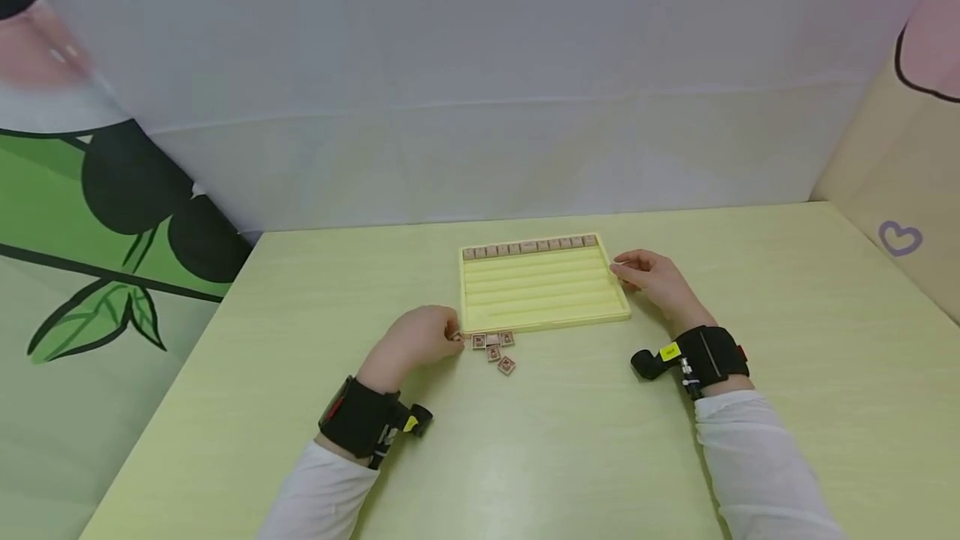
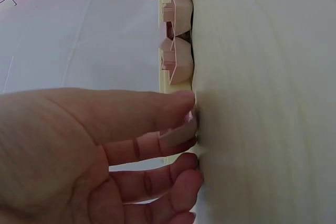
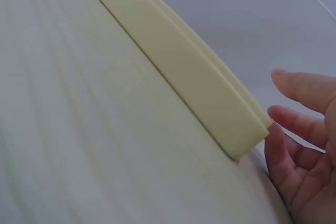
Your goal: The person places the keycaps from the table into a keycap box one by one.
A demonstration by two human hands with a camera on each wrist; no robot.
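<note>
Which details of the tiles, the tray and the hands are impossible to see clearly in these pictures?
- Marks on the loose tiles: head view, too small.
- Row of tiles in the tray: same view, faces unreadable.
- Left hand: the tile under its fingers is mostly covered.
- Right hand: right wrist view, cut off by the edge.

So, quick count of what's on my surface [image 1: 600,457]: one yellow tray [image 1: 543,294] with grooved rows, I make out about six grooves, hard to be sure. One row of small wooden tiles [image 1: 528,247] fills the far groove, roughly eleven or twelve, too tiny to count exactly. Loose tiles [image 1: 495,347] just off the near edge of the tray: four lying free, plus one in my left grip [image 1: 416,340]. Two hands total, my right grip [image 1: 652,277] included, and two wrist straps.
</note>
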